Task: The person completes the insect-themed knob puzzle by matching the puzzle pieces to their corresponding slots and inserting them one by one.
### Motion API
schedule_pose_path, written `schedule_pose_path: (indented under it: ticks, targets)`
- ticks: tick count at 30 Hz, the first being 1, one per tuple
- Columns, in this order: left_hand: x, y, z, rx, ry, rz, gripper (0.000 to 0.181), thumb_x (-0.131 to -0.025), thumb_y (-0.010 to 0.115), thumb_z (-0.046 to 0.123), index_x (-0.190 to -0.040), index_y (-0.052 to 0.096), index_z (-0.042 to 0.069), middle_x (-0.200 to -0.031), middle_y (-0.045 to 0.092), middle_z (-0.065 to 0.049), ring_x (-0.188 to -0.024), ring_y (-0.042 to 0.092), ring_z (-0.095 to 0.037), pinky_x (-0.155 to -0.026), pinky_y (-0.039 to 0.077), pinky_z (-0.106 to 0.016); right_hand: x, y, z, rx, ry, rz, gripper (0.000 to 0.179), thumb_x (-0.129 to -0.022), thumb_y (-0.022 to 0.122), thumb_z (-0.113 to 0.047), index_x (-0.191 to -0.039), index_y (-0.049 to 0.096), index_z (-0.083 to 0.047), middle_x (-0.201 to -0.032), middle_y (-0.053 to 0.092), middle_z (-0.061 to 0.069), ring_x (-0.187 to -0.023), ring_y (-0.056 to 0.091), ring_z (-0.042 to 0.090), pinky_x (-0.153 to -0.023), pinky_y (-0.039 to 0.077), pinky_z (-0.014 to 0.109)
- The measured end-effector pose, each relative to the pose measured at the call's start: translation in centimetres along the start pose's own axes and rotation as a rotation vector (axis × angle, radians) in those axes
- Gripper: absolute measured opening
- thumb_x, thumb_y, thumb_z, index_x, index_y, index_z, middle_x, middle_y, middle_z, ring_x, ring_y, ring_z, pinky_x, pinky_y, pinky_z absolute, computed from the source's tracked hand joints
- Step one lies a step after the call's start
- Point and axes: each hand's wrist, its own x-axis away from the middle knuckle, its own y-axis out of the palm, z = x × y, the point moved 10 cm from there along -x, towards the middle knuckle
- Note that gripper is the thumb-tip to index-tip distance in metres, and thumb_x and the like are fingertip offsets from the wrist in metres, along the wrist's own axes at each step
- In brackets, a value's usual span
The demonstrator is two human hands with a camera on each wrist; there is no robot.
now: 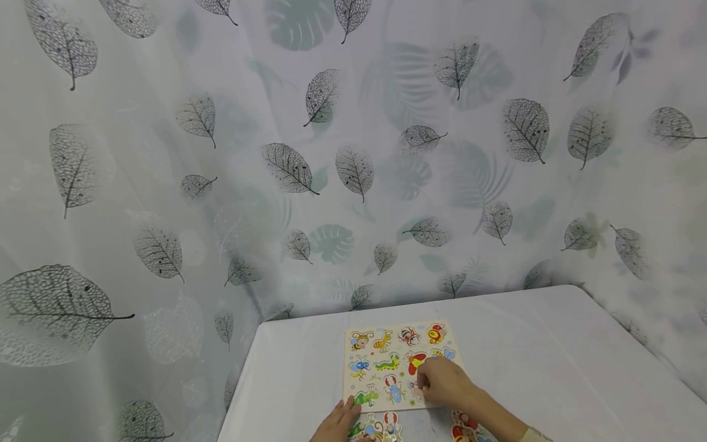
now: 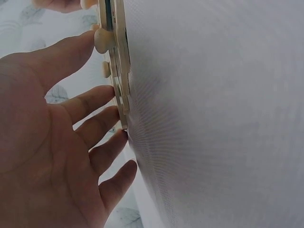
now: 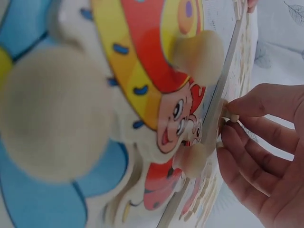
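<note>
Right hand [image 1: 448, 383] pinching a wooden knob [image 3: 232, 117], its grip closed on that small handle.
The insect peg-puzzle board [image 1: 380, 384] lies flat at lower centre frame on the white surface [image 1: 525, 350]; the left hand [image 1: 337, 422], fingers loosely extended and grasping nothing, touches its lower-left corner, presumably steadying it.
</note>
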Motion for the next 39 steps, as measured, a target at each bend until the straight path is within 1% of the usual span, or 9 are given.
schedule_pose_path:
  ticks: [7,12,18,23,26,29,31,36,39]
  targets:
    - [0.2,-0.1,-0.1,0.048,-0.002,-0.026,0.082,-0.097,0.056,0.07,-0.148,0.056,0.006,-0.154,0.053,-0.019,-0.138,0.052,-0.043,-0.105,0.052,-0.05,0.2,0.0,0.2,-0.062,-0.009,-0.063,0.026,-0.071,0.085,-0.001,-0.079,0.07,-0.021,-0.076,0.055,-0.012,-0.071,0.047,0.008,-0.064,0.042,0.029]
    - [0.2,0.2,-0.4,0.072,-0.02,-0.045,0.083,-0.095,0.059,0.07,-0.149,0.055,0.007,-0.156,0.051,-0.017,-0.141,0.05,-0.042,-0.106,0.051,-0.051,0.7,-0.2,0.4,-0.037,0.022,-0.057,0.024,-0.074,0.087,-0.004,-0.082,0.071,-0.019,-0.078,0.055,-0.01,-0.072,0.047,0.008,-0.063,0.045,0.03]
    - [0.4,0.7,-0.7,0.094,-0.058,-0.062,0.084,-0.096,0.053,0.073,-0.15,0.055,0.009,-0.157,0.051,-0.014,-0.142,0.049,-0.041,-0.106,0.05,-0.053,2.2,-0.8,0.2,0.073,0.03,-0.023,0.025,-0.074,0.091,-0.011,-0.087,0.071,-0.02,-0.081,0.055,-0.012,-0.071,0.047,0.005,-0.061,0.046,0.029]
    - [0.9,1.1,-0.9,0.099,-0.085,-0.044,0.088,-0.094,0.05,0.08,-0.15,0.056,0.013,-0.156,0.052,-0.011,-0.14,0.051,-0.04,-0.104,0.051,-0.055,4.3,-0.7,0.2,0.031,0.035,-0.07,0.022,-0.076,0.089,-0.014,-0.079,0.069,-0.023,-0.079,0.054,-0.014,-0.068,0.046,0.004,-0.061,0.045,0.028]
    - [0.9,0.9,-0.9,0.097,-0.057,-0.044,0.086,-0.095,0.052,0.076,-0.15,0.055,0.011,-0.156,0.052,-0.013,-0.14,0.051,-0.041,-0.104,0.051,-0.054,5.5,-0.6,0.3,0.015,0.057,-0.123,0.023,-0.074,0.089,-0.018,-0.078,0.067,-0.024,-0.078,0.052,-0.014,-0.068,0.045,0.006,-0.062,0.044,0.03]
    - [0.7,0.7,-0.7,0.091,-0.003,-0.046,0.08,-0.099,0.054,0.068,-0.15,0.054,0.007,-0.155,0.052,-0.018,-0.139,0.051,-0.045,-0.104,0.052,-0.054,6.7,-0.6,0.7,-0.025,0.09,-0.185,0.022,-0.075,0.088,-0.02,-0.077,0.067,-0.023,-0.077,0.051,-0.012,-0.067,0.045,0.008,-0.063,0.042,0.031]
    - [0.7,0.6,-0.7,0.094,0.019,-0.045,0.077,-0.1,0.055,0.064,-0.151,0.054,0.007,-0.155,0.051,-0.019,-0.138,0.051,-0.046,-0.103,0.052,-0.054,7.4,-0.8,0.8,-0.045,0.084,-0.204,0.022,-0.077,0.088,-0.022,-0.078,0.067,-0.022,-0.077,0.051,-0.012,-0.067,0.045,0.008,-0.062,0.041,0.03]
    - [0.7,0.7,-0.9,0.089,0.022,-0.027,0.078,-0.099,0.055,0.068,-0.151,0.054,0.01,-0.155,0.052,-0.017,-0.137,0.053,-0.045,-0.1,0.054,-0.055,8.7,-1.1,0.9,-0.057,0.05,-0.196,0.023,-0.084,0.088,-0.026,-0.079,0.066,-0.023,-0.079,0.049,-0.013,-0.066,0.044,0.005,-0.06,0.041,0.028]
    - [0.8,0.6,-0.9,0.069,0.031,-0.005,0.078,-0.098,0.056,0.069,-0.15,0.056,0.01,-0.155,0.053,-0.016,-0.136,0.054,-0.044,-0.099,0.055,-0.054,9.1,-0.9,1.1,-0.055,0.087,-0.194,0.022,-0.085,0.087,-0.024,-0.079,0.066,-0.023,-0.078,0.05,-0.012,-0.067,0.045,0.005,-0.062,0.043,0.028]
